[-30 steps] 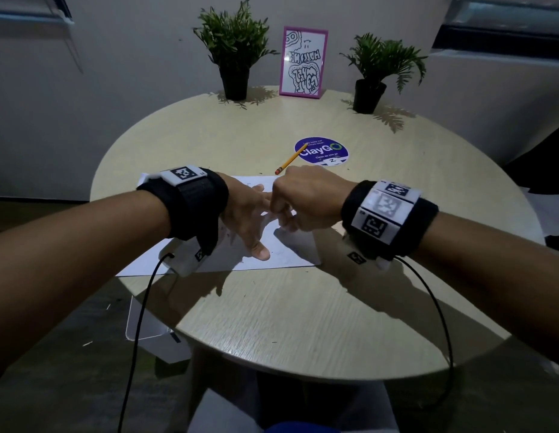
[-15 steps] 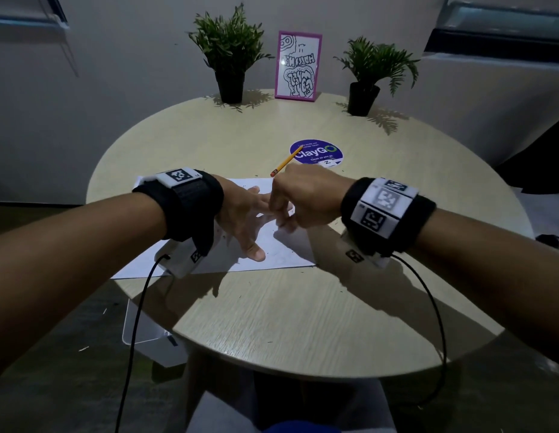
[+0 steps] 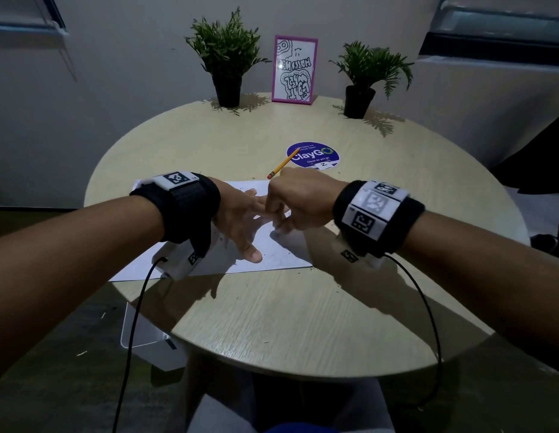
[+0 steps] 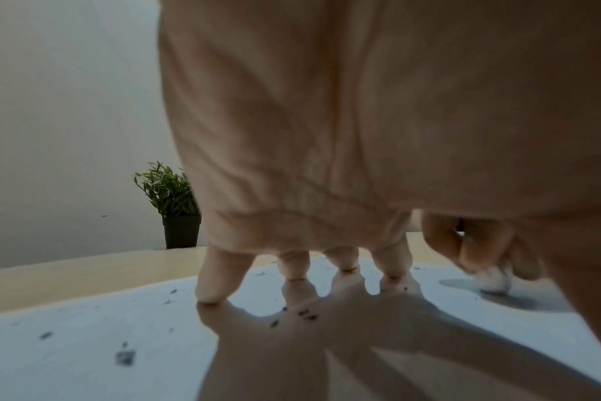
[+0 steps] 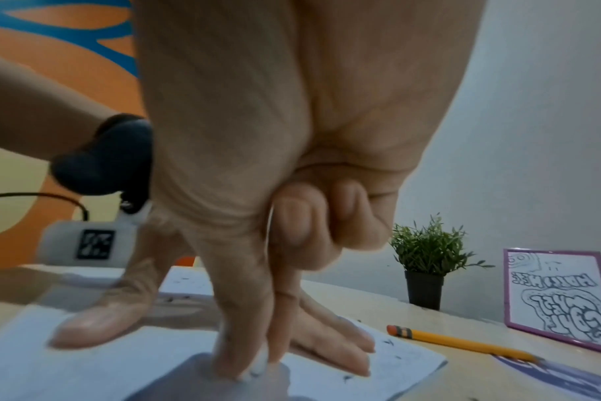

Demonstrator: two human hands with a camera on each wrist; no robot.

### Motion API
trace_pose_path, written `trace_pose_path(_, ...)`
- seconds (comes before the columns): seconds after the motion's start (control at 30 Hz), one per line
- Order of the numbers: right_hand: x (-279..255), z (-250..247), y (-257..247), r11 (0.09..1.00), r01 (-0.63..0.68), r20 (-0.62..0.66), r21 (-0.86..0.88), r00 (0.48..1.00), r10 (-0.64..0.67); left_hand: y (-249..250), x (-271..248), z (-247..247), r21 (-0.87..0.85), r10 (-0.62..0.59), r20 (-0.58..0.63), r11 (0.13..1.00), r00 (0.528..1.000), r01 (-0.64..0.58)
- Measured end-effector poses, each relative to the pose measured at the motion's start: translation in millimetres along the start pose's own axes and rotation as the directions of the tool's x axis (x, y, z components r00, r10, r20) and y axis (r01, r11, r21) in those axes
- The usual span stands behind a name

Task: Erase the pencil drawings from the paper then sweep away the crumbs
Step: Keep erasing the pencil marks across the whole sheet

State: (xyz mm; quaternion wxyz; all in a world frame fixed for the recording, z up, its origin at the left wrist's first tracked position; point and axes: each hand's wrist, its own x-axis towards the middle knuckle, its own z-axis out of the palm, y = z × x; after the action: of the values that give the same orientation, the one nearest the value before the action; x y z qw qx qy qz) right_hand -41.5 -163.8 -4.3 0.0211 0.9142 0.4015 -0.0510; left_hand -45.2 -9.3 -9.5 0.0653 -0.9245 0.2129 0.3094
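Note:
A white sheet of paper (image 3: 281, 254) lies on the round wooden table (image 3: 303, 323). My left hand (image 3: 243, 220) is spread flat on the sheet, fingers straight, pressing it down. My right hand (image 3: 298, 204) pinches a small white eraser (image 4: 494, 279) between thumb and fingertips and holds it against the paper just right of the left fingers. In the right wrist view the eraser (image 5: 258, 366) shows at the fingertips on the paper (image 5: 395, 363). Dark eraser crumbs (image 4: 306, 314) lie scattered over the sheet (image 4: 86, 339). Faint pencil marks (image 5: 347, 377) remain near the fingers.
A yellow pencil (image 3: 282, 165) lies beyond the paper, its tip over a purple round sticker (image 3: 315, 154). Two potted plants (image 3: 226, 64) (image 3: 370, 76) and a pink-framed drawing (image 3: 294, 70) stand at the far edge. A white box (image 3: 147, 335) sits on the floor at left.
My right hand has shifted slightly away from me along the paper with the eraser. The left hand has stayed spread on the sheet.

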Motion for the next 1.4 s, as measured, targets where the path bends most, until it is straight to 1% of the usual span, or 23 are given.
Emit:
trace_pose_path(0.1,-18.5,7.4,-1.8,1.000,-0.003,0.035,0.027,0.999,0.002,-5.0,7.8,2.1,0.003,0.013,-0.001,1.000,1.000,-0.013)
trace_pose_path(0.17,-38.0,7.9,-4.2,0.999,0.014,0.116,0.038,0.993,-0.019,-12.8,17.1,5.7,0.019,0.050,0.015,0.999,0.999,-0.050)
trace_pose_path(0.23,-45.7,5.0,-3.1,0.999,0.033,0.203,0.016,0.978,-0.036,-16.8,22.0,8.1,0.021,0.047,0.021,0.999,0.999,-0.047)
trace_pose_path(0.27,-44.0,1.8,-3.0,0.999,0.036,0.212,0.021,0.977,-0.040,-17.0,22.7,8.6,0.024,0.045,0.013,0.999,0.999,-0.045)
trace_pose_path(0.3,-37.8,-0.6,-2.2,0.999,0.021,0.191,0.029,0.981,-0.027,-16.0,21.6,8.3,0.027,0.052,0.005,0.998,0.999,-0.052)
trace_pose_path(0.4,-11.5,-2.7,0.4,0.998,-0.026,0.055,0.052,0.998,0.023,-10.0,12.2,5.1,0.015,0.066,-0.019,0.998,0.998,-0.066)
trace_pose_path(0.47,-3.0,0.9,0.4,0.997,-0.029,0.020,0.071,0.999,0.027,-9.0,9.6,4.6,-0.016,0.057,-0.030,0.998,0.998,-0.057)
trace_pose_path(0.57,-22.6,8.6,-0.2,0.994,-0.026,0.034,0.110,0.999,0.023,-13.4,16.7,6.6,0.015,0.070,-0.018,0.997,0.997,-0.070)
trace_pose_path(0.6,-32.5,10.9,-0.3,0.994,-0.007,0.050,0.111,0.999,0.001,-15.3,20.2,7.8,0.026,0.063,-0.009,0.998,0.998,-0.063)
trace_pose_path(0.7,-53.8,11.2,-2.4,0.998,0.051,0.157,0.035,0.986,-0.056,-16.0,22.8,9.1,0.026,0.051,0.010,0.998,0.999,-0.051)
trace_pose_path(0.77,-48.1,3.9,-3.0,0.998,0.060,0.201,0.001,0.978,-0.059,-15.8,20.8,8.3,0.026,0.054,0.011,0.998,0.998,-0.055)
trace_pose_path(0.8,-40.8,-0.6,-3.6,0.999,0.048,0.173,-0.002,0.984,-0.047,-14.6,18.5,7.3,0.027,0.057,0.010,0.998,0.998,-0.057)
trace_pose_path(0.9,-11.5,-3.7,-4.2,1.000,0.010,0.029,-0.001,1.000,-0.010,-5.3,8.2,3.5,-0.009,0.050,-0.010,0.999,0.999,-0.051)
trace_pose_path(0.97,-3.8,0.7,-6.8,1.000,0.021,0.003,-0.005,1.000,-0.021,-2.9,6.4,1.8,-0.033,0.009,-0.018,0.999,1.000,-0.010)
trace_pose_path(1.03,-15.9,5.6,-10.0,0.999,0.037,0.023,-0.012,0.999,-0.036,-4.6,7.6,0.7,-0.005,0.001,-0.040,1.000,0.999,-0.001)
trace_pose_path(1.13,-46.9,5.9,-11.4,0.998,0.064,0.107,0.011,0.992,-0.065,-13.1,16.9,6.1,0.028,0.035,0.008,0.999,0.999,-0.036)
trace_pose_path(1.2,-55.3,2.8,-10.6,0.997,0.073,0.179,-0.019,0.982,-0.068,-15.8,20.8,8.5,0.021,0.048,0.023,0.999,0.999,-0.049)
trace_pose_path(1.23,-52.3,0.6,-9.6,0.998,0.067,0.180,-0.012,0.982,-0.063,-16.3,20.6,8.4,0.020,0.052,0.026,0.998,0.998,-0.052)
trace_pose_path(1.27,-45.6,-1.3,-8.7,0.999,0.052,0.151,0.003,0.987,-0.052,-14.9,18.1,7.5,0.026,0.053,0.023,0.998,0.998,-0.054)
trace_pose_path(1.33,-24.1,-2.5,-7.0,1.000,0.003,0.046,0.000,0.999,-0.003,-5.4,8.2,3.2,0.006,0.057,0.000,0.998,0.998,-0.057)
trace_pose_path(1.4,-5.3,-1.1,-6.9,1.000,-0.005,-0.028,-0.008,1.000,0.005,1.8,0.3,0.5,-0.038,0.009,-0.011,0.999,1.000,-0.010)
